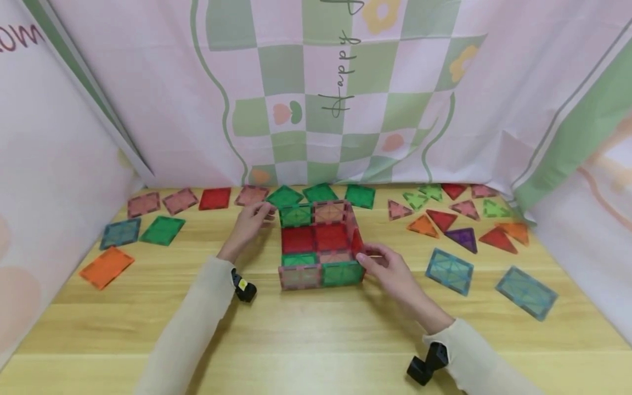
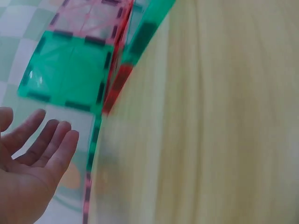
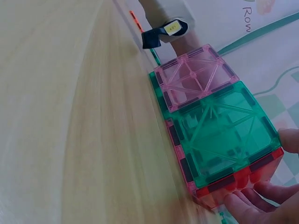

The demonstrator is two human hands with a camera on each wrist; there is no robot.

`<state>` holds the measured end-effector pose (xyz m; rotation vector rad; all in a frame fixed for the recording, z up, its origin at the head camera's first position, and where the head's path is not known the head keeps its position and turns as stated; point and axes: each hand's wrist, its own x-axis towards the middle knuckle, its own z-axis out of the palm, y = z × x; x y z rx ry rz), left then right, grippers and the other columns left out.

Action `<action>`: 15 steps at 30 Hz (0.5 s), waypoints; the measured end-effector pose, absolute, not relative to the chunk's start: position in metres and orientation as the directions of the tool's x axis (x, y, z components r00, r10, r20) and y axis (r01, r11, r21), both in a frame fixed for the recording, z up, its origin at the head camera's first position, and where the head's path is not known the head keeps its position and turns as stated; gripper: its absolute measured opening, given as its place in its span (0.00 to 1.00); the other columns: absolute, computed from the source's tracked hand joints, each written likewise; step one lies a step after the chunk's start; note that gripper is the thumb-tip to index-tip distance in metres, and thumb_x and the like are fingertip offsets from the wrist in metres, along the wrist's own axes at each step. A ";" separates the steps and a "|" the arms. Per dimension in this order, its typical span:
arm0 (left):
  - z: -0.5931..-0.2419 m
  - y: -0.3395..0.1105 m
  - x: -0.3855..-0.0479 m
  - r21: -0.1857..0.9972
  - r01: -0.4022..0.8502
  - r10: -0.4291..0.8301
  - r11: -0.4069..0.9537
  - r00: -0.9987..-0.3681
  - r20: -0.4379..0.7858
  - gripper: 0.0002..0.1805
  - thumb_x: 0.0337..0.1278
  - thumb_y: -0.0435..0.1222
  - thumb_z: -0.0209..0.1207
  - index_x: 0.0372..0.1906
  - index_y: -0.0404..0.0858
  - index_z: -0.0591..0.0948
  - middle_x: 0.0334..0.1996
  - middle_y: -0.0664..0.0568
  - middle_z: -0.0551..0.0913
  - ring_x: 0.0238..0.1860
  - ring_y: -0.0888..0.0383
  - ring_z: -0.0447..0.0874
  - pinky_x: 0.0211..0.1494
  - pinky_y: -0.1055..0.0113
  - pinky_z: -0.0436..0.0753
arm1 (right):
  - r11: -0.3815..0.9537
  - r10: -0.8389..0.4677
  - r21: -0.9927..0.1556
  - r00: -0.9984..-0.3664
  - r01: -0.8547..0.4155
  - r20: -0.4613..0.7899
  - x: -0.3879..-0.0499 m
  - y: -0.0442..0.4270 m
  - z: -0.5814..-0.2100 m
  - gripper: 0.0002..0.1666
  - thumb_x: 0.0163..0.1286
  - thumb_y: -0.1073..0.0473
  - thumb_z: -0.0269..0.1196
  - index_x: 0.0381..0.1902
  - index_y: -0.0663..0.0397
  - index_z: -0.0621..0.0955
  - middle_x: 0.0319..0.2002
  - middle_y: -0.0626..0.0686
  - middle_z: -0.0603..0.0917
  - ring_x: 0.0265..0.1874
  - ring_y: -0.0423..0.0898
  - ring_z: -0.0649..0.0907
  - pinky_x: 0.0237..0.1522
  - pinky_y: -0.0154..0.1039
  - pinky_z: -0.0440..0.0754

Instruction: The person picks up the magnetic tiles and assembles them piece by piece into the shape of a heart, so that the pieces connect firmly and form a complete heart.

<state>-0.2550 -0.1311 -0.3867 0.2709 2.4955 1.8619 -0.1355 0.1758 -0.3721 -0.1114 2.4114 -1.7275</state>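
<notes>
A box of translucent magnetic tiles [image 1: 300, 276] stands on the table, with red and other coloured square tiles as its floor. Pink and green square tiles form its front and back walls. At its right side a red square tile [image 1: 357, 241] stands upright, pinched at the front corner by my right hand [image 1: 392, 271]. In the right wrist view, the fingers lie against the outer face of this red tile [image 3: 243, 179], thumb at its upper edge. My left hand [image 1: 249, 225] is beside the box's back left, fingers extended and apart from the green wall tile [image 2: 67, 70].
Loose square tiles, such as a red tile [image 1: 214, 198], lie along the back and left, with an orange rectangle [image 1: 106, 267] nearer. Several triangles, including a purple triangle [image 1: 463, 239], lie at the right beside two blue rectangles [image 1: 449, 271]. A printed curtain [image 1: 326, 71] hangs behind.
</notes>
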 end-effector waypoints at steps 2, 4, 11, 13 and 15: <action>-0.385 -0.142 -0.252 0.946 0.131 0.120 0.297 -0.988 0.100 0.21 0.74 0.37 0.42 0.54 0.21 0.74 0.53 0.28 0.76 0.53 0.38 0.78 0.55 0.52 0.80 | 0.312 -0.174 -0.949 -0.980 0.043 -0.101 -0.135 0.176 -0.372 0.31 0.73 0.51 0.54 0.66 0.65 0.65 0.62 0.66 0.71 0.60 0.57 0.75 0.56 0.42 0.79; -0.383 -0.155 -0.249 0.936 0.135 0.098 0.325 -0.989 0.109 0.21 0.73 0.36 0.43 0.55 0.21 0.73 0.53 0.27 0.75 0.52 0.38 0.78 0.55 0.52 0.80 | 0.292 -0.188 -0.955 -0.977 0.044 -0.103 -0.135 0.176 -0.371 0.32 0.74 0.52 0.53 0.67 0.66 0.63 0.63 0.67 0.70 0.62 0.58 0.73 0.57 0.43 0.78; -0.377 -0.210 -0.229 0.834 0.116 0.041 0.539 -0.993 0.112 0.19 0.71 0.35 0.45 0.57 0.26 0.73 0.53 0.32 0.76 0.50 0.41 0.77 0.50 0.56 0.80 | 0.253 -0.224 -0.966 -0.969 0.044 -0.103 -0.135 0.177 -0.371 0.33 0.75 0.54 0.52 0.69 0.66 0.60 0.67 0.67 0.66 0.65 0.58 0.69 0.58 0.40 0.77; -0.376 -0.227 -0.223 0.788 0.116 0.029 0.605 -0.992 0.124 0.19 0.70 0.35 0.47 0.57 0.27 0.73 0.52 0.32 0.76 0.50 0.40 0.77 0.50 0.55 0.78 | 0.250 -0.229 -0.967 -0.968 0.038 -0.098 -0.135 0.177 -0.371 0.33 0.74 0.54 0.52 0.69 0.67 0.60 0.66 0.68 0.66 0.64 0.58 0.70 0.57 0.40 0.77; -0.375 -0.243 -0.216 0.749 0.106 0.012 0.654 -0.991 0.130 0.19 0.69 0.35 0.48 0.58 0.27 0.72 0.52 0.32 0.76 0.51 0.38 0.76 0.51 0.52 0.77 | 0.244 -0.232 -0.969 -0.968 0.036 -0.094 -0.136 0.176 -0.372 0.32 0.74 0.54 0.52 0.69 0.67 0.60 0.66 0.68 0.66 0.64 0.58 0.70 0.57 0.39 0.77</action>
